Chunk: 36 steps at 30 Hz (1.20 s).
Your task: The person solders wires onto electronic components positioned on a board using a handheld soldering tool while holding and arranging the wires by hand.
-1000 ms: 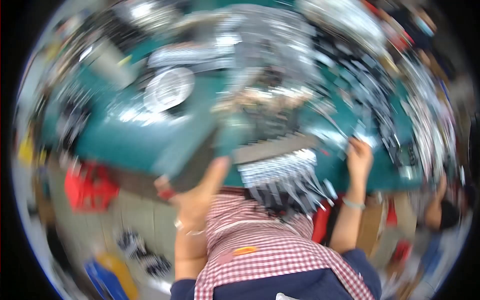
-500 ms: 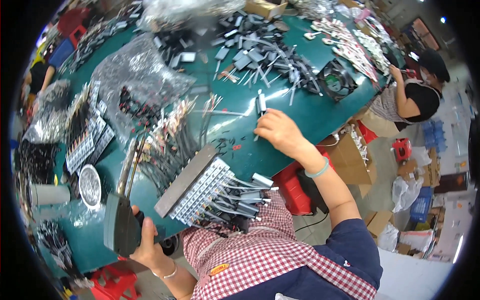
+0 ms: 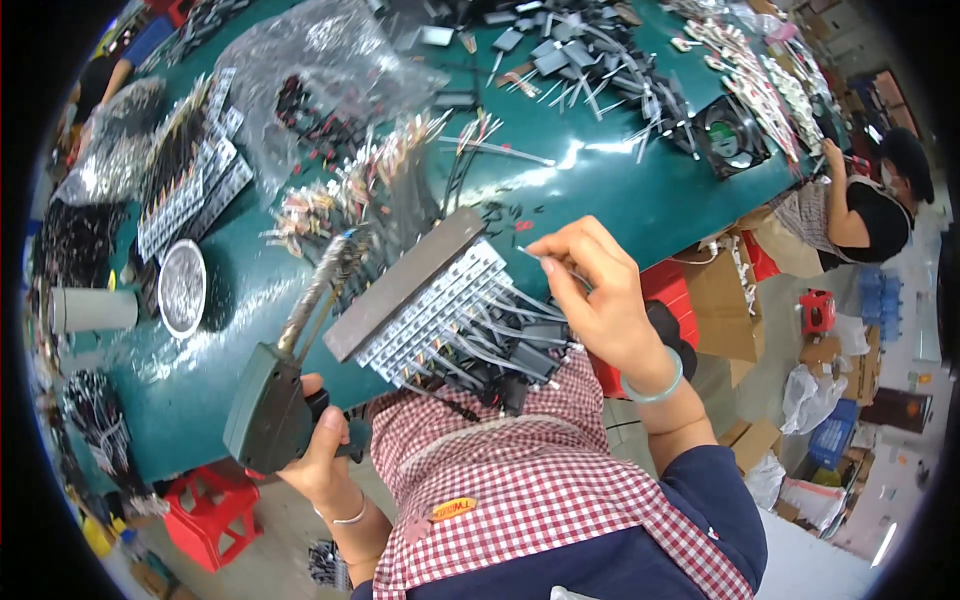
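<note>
The left hand (image 3: pixel 322 455) had its grip wrapped around a dark green tool (image 3: pixel 265 410) by the bench's (image 3: pixel 600 170) near edge, its metal rod slanting over the surface toward loose wires (image 3: pixel 345 195). The right hand (image 3: pixel 605 300) pinched a thin pale piece (image 3: pixel 528 252) between thumb and forefinger, just inside that edge. Between the hands, a brown bar (image 3: pixel 408 283) lay aslant beside pale terminal strips (image 3: pixel 435 315), whose grey leads reached past the edge over the apron (image 3: pixel 530 480). Open green surface stretched from the right hand toward a black fan (image 3: pixel 728 137).
</note>
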Tool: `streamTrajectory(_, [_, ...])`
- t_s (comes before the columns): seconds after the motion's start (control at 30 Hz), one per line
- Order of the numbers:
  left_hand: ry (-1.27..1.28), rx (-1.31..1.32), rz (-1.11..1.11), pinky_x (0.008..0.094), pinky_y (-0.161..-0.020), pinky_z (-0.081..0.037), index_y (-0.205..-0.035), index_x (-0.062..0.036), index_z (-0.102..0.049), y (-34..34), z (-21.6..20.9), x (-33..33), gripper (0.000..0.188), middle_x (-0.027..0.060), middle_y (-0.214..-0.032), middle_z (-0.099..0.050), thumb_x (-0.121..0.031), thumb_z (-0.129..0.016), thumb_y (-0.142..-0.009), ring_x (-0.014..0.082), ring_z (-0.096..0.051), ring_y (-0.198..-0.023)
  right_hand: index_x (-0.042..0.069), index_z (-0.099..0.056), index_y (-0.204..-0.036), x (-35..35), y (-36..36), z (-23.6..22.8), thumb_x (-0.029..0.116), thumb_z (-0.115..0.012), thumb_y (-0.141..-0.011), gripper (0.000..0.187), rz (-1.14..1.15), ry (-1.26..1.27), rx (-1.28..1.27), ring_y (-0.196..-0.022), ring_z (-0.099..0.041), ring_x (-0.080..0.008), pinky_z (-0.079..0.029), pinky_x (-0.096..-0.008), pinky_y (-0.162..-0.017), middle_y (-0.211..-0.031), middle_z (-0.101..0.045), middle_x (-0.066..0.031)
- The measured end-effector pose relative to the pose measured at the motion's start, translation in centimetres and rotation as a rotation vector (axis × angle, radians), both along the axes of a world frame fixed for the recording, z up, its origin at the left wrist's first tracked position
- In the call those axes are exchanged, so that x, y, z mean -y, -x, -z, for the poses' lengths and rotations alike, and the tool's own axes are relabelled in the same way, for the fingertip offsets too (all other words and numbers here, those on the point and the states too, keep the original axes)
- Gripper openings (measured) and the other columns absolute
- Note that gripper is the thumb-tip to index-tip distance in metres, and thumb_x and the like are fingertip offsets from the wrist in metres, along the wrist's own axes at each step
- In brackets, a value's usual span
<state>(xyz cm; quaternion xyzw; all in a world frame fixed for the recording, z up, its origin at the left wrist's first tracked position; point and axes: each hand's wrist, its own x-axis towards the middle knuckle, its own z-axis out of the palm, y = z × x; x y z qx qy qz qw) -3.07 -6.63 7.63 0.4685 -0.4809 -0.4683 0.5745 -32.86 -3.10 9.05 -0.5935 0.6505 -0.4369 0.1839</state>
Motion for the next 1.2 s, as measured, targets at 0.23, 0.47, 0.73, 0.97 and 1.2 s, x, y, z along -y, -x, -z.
streamTrajectory(0.23, [-0.25,-0.297,0.185,0.0252,-0.043,-0.037,-0.109,0.0111,-0.05,-2.3,1.8,-2.5,0.043,0.0223,-0.103,-0.058,-0.002,-0.07,-0.074,0.0148,-0.049,-0.051,0.0,-0.066,-0.095,-1.0,-6.8,1.5,-0.009,-0.067,-0.077,0.02,0.012,0.095,0.056,-0.07,-0.058,-0.0217,-0.047,-0.0304,-0.057,-0.086,-0.058,-0.0103])
streamTrajectory(0.47, [-0.294,-0.208,0.155,0.0248,-0.046,-0.042,-0.114,0.0093,-0.051,-4.4,3.0,-4.7,0.045,0.0222,-0.103,-0.059,0.0,-0.07,-0.074,0.0148,-0.052,-0.054,0.003,-0.069,-0.093,-1.0,-10.6,5.6,-0.011,-0.071,-0.069,0.027,0.015,0.161,-0.21,-0.069,-0.058,-0.0227,-0.046,-0.0325,-0.058,-0.077,-0.059,-0.0072])
streamTrajectory(0.73, [-0.277,0.269,0.124,0.0313,-0.077,-0.051,-0.105,0.0014,-0.067,-5.9,3.3,-7.7,0.035,0.0092,-0.096,-0.068,0.0,-0.077,-0.072,0.0191,-0.065,-0.084,0.004,-0.068,-0.091,-1.3,-11.3,7.0,-0.003,-0.07,-0.07,0.023,0.057,0.179,-0.3,-0.068,-0.057,-0.022,-0.046,-0.0336,-0.057,-0.075,-0.056,-0.0053])
streamTrajectory(0.97, [-0.051,0.611,0.276,0.0348,-0.064,-0.053,-0.088,0.0035,-0.068,-5.9,3.3,-7.1,0.023,0.0152,-0.083,-0.066,0.001,-0.073,-0.066,0.03,-0.066,-0.066,0.004,-0.069,-0.093,-1.3,-11.2,7.0,-0.01,-0.071,-0.067,0.029,0.041,0.195,-0.3,-0.064,-0.057,-0.0218,-0.045,-0.0317,-0.054,-0.075,-0.056,-0.0067])
streamTrajectory(1.2, [0.131,0.74,0.323,0.0343,-0.063,-0.054,-0.088,0.0044,-0.068,-4.9,2.0,-6.3,0.021,0.0154,-0.085,-0.066,0.001,-0.073,-0.067,0.0308,-0.067,-0.07,0.003,-0.069,-0.092,-1.2,-11.1,7.0,-0.009,-0.072,-0.067,0.028,0.021,0.197,-0.294,-0.065,-0.058,-0.022,-0.046,-0.0321,-0.055,-0.075,-0.057,-0.0066])
